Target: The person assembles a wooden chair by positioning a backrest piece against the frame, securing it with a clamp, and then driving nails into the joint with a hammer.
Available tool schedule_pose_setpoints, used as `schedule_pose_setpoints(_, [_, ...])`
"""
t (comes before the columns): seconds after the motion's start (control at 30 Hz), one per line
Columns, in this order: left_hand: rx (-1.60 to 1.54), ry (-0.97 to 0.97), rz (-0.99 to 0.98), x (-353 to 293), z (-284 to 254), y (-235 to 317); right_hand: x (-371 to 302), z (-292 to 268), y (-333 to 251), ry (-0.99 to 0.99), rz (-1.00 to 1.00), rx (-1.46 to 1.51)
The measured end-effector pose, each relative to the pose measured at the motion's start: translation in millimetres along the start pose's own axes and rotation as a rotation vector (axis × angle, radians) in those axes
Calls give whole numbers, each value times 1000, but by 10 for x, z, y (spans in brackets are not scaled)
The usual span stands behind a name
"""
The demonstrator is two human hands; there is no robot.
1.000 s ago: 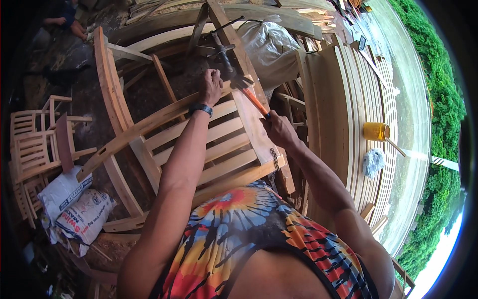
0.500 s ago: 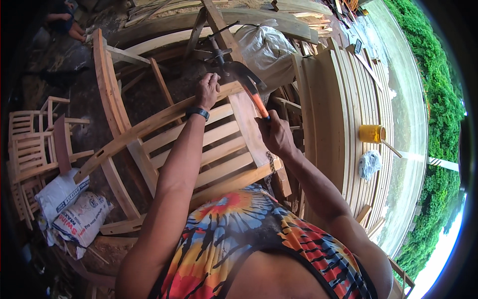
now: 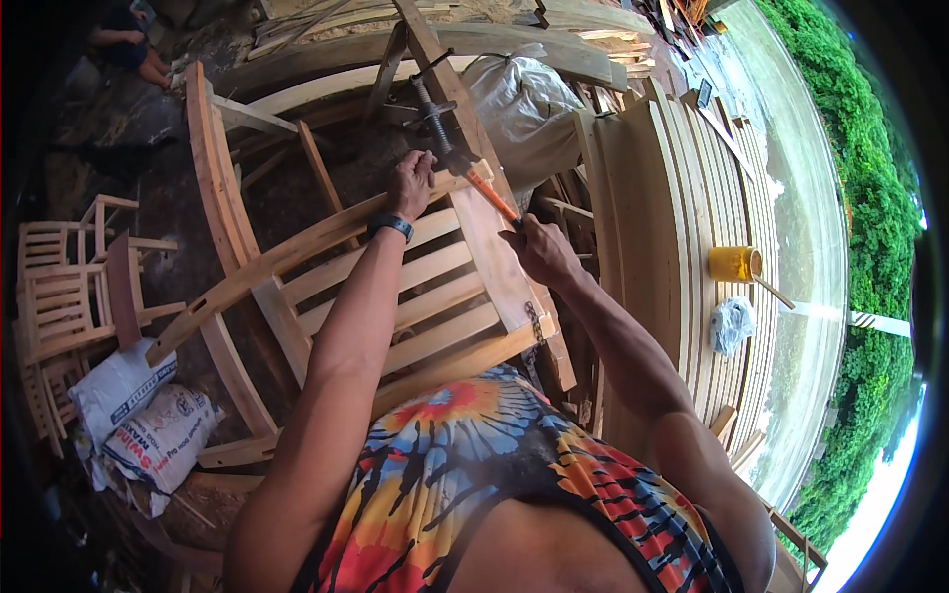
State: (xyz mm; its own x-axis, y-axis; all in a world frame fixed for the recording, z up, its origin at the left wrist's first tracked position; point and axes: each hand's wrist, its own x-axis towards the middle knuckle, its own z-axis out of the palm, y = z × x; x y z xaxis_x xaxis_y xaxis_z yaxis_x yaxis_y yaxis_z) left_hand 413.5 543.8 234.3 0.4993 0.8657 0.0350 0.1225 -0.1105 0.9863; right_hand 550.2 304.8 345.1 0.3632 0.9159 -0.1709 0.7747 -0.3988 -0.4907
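Observation:
My right hand [image 3: 542, 249] grips a hammer [image 3: 492, 198] by its dark lower handle. The hammer's shaft is orange, and its blurred head is at the far end of a wooden rail [image 3: 297, 252], beside the screw of a metal clamp [image 3: 432, 114]. Close to the hammer head, my left hand [image 3: 411, 186] is at that rail with its fingers curled together; anything inside them is hidden. The rail belongs to a slatted wooden frame [image 3: 432, 265] lying in front of my body. A chain [image 3: 535, 321] hangs at the frame's near right corner.
Long boards [image 3: 643, 247] are stacked at right, carrying a yellow container [image 3: 733, 264] and a crumpled plastic bag [image 3: 733, 326]. A white sack [image 3: 522, 109] sits beyond the frame. Printed sacks [image 3: 163, 435] and slatted chairs [image 3: 64, 306] are at left. A person [image 3: 133, 44] is at far left.
The hammer has swung down and left, bringing its head to the rail end near my left hand. My right hand shifted slightly with it; my left hand stayed nearly in place.

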Motion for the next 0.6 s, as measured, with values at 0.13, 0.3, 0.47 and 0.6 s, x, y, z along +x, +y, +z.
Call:
schedule_pose_setpoints(0.13, [41, -1, -5, -52, -52, 38, -236, -88, -330, 173, -59, 205])
schedule_pose_setpoints(0.3, [-11, 0, -21, -33, -28, -4, -31, -37, -110, -61, 55, -18])
schedule_pose_setpoints(0.47, [16, -5, 1, -31, -29, -24, -173, 2, -164, 100, -12, 116])
schedule_pose_setpoints(0.6, [7, -8, -15, -37, 6, -17, 10, -6, -7, 28, 3, -41])
